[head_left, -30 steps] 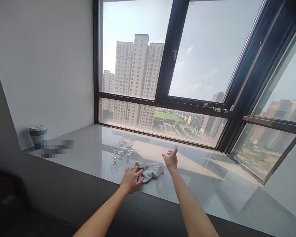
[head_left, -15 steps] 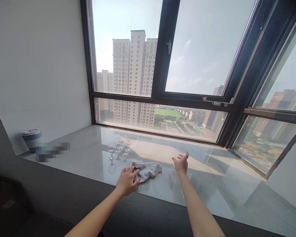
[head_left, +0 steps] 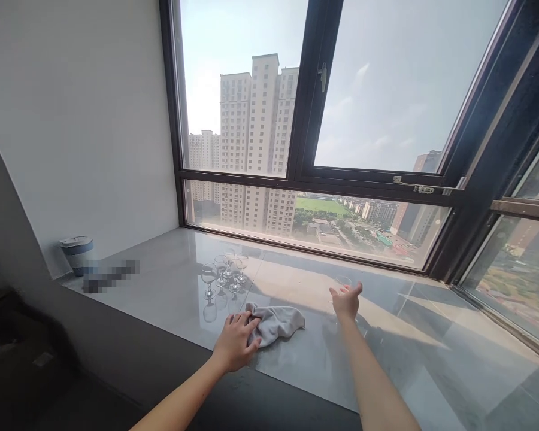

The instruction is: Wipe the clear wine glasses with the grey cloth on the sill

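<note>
My left hand (head_left: 236, 342) lies over the left end of a crumpled grey cloth (head_left: 281, 323), fingers apart and touching it. To the right, my right hand (head_left: 347, 304) is curled about a clear stemmed glass (head_left: 342, 279). The rim shows above the fingers; its stem and base are mostly hidden by the hand. Beyond the cloth, to the left, several more clear stemmed glasses (head_left: 209, 276) stand upright in a close group. All rest on a shiny grey tiled sill (head_left: 170, 293).
At the far left stand a white and blue tub (head_left: 78, 254) and a blurred-out dark item (head_left: 110, 276). A dark-framed window (head_left: 314, 179) rises along the back. The sill's front edge (head_left: 193, 342) runs close to my left hand.
My view has turned slightly left, so everything appears further right. Both hands keep nearly the same places, the left at the cloth and the right about the glass.
</note>
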The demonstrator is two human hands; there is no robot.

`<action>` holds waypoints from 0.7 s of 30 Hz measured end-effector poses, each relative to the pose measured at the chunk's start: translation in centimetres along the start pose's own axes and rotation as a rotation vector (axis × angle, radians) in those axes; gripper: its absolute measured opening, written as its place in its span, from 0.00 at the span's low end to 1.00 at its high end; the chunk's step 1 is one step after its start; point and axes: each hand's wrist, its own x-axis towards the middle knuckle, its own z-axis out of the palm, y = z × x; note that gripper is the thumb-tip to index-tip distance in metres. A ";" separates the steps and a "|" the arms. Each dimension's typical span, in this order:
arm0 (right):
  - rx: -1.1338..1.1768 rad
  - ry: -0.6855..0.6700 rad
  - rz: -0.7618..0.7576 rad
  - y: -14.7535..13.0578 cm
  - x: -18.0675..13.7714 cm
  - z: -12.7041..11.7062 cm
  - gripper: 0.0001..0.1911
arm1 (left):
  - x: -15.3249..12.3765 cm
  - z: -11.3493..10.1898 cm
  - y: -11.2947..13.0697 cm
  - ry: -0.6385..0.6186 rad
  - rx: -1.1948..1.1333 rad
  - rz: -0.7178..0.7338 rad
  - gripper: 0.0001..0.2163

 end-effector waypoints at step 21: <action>-0.086 0.359 -0.169 -2.9 -3.6 0.5 0.47 | 0.3 0.2 -0.2 0.018 -0.010 -0.003 0.21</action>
